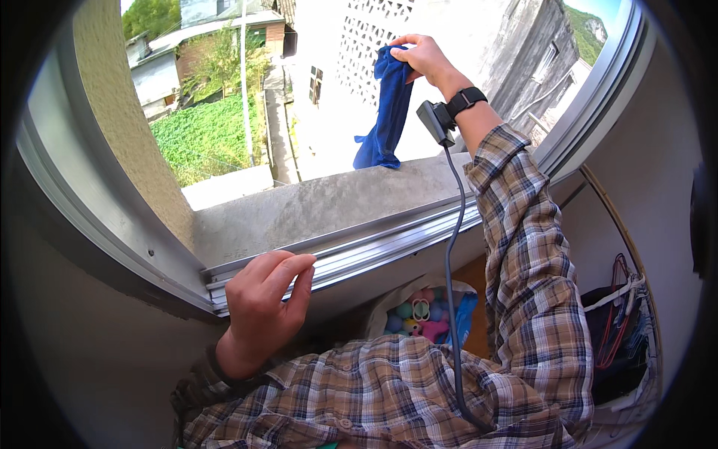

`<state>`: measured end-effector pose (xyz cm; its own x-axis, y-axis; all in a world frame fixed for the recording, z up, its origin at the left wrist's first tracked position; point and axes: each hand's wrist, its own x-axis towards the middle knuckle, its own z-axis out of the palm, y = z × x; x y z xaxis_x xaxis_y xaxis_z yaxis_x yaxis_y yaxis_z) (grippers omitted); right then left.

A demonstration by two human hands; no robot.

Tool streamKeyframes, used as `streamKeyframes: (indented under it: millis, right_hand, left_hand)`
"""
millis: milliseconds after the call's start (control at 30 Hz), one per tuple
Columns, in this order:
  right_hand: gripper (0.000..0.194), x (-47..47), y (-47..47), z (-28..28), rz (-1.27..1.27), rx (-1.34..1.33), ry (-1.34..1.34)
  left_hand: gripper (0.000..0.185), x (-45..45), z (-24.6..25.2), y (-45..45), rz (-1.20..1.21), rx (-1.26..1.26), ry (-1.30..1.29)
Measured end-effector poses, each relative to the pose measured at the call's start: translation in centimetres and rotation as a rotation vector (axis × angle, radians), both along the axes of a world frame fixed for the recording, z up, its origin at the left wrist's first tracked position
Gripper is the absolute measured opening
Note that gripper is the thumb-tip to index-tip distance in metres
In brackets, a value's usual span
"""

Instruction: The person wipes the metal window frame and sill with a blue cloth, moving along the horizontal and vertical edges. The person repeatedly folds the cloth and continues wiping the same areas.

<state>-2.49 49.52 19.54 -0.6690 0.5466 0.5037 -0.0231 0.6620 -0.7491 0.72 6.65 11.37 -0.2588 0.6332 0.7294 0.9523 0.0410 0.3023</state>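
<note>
My right hand [423, 59] reaches out through the open window and pinches the top of a blue cloth [392, 106]. The cloth hangs down in loose folds, its lower end against the outer edge of the concrete ledge [325, 207]. My left hand [268, 306] is just above the left end of the aluminium window track [359, 247]. Its fingers are curled in, with the thumb and forefinger tips close together and nothing visible between them. Whether the left hand touches the track, I cannot tell.
A device [436, 123] is strapped to my right wrist, its cable [451, 252] trailing past my shirt. Below the window sits a bag of toy balls [394, 324]. Clothes hangers [614, 322] are at the right. The aluminium window frame [589, 101] borders a drop outside.
</note>
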Motion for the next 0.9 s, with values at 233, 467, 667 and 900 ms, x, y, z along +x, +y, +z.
streamKeyframes:
  millis: [233, 467, 667, 900]
  right_hand:
    - [0.033, 0.6, 0.0, 5.1, 0.283, -0.166, 0.251]
    - [0.023, -0.2, -2.7, 6.0, 0.437, -0.300, 0.382]
    - [0.029, -0.9, -6.0, 6.9, 0.244, -0.208, 0.420]
    - [0.030, -0.5, -6.0, 4.7, 0.075, -0.406, 0.193]
  left_hand:
    - [0.013, -1.0, 7.0, 5.9, 0.138, -0.118, 0.145]
    - [0.019, -8.1, 10.4, 14.8, 0.385, -0.502, 0.071]
    - [0.038, -11.1, 9.6, 18.7, 0.259, -0.127, -0.084]
    - [0.016, -14.7, 11.6, 18.7, -0.122, 0.156, -0.644]
